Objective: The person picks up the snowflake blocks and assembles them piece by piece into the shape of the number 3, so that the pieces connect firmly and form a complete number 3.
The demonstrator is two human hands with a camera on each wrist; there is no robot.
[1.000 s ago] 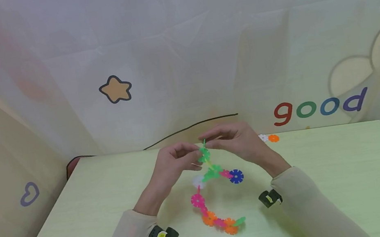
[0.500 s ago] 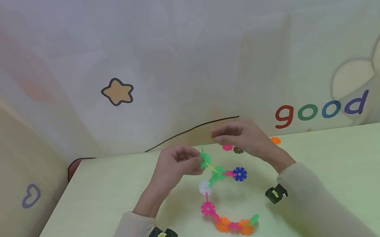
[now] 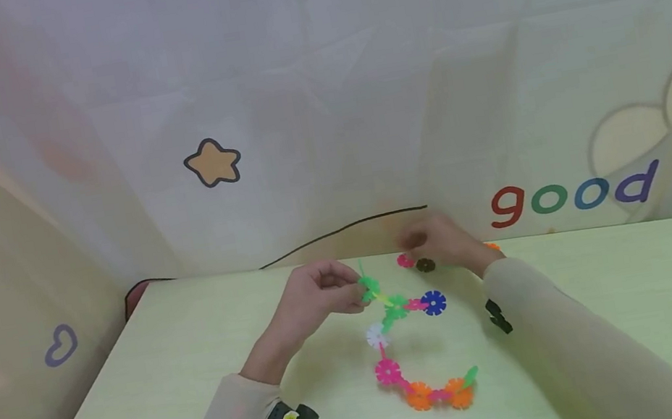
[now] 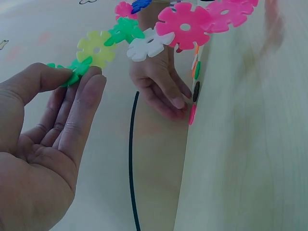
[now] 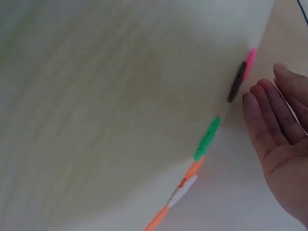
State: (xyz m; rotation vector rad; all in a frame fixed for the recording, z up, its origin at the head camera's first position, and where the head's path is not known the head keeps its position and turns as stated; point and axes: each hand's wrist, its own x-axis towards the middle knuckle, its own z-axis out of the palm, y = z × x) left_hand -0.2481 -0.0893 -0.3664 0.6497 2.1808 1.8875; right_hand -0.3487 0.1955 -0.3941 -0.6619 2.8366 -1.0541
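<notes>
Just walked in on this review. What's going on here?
A person's left hand pinches a green disc at the end of a curved chain of interlocked, notched discs, mostly pink, green and orange. The right hand is by the table's far edge, close to a loose pink disc and a brown disc, with nothing visible in its grasp. More loose discs, orange, white and green, lie along that edge.

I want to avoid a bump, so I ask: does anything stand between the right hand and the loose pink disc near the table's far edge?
Nothing visible stands between the right hand and the loose pink disc. The brown disc sits close beside it, though, and could perhaps be brushed.
</notes>
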